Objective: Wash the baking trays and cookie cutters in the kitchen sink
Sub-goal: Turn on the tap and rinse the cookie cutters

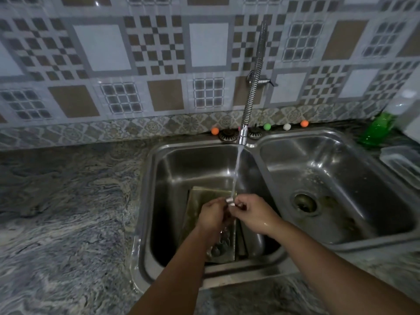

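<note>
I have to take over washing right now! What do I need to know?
Left hand and right hand: both pinch a small metal cookie cutter under the running water.
Baking trays lie in the left basin, below the hands; a few more cutters seem to lie on them.
Done: hard to tell; the cutter is being rinsed.
Left: finish this cutter, then the trays and the other cutters.

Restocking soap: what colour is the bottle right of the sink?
Green, translucent: the bottle on the counter, seen in the head view.
</note>
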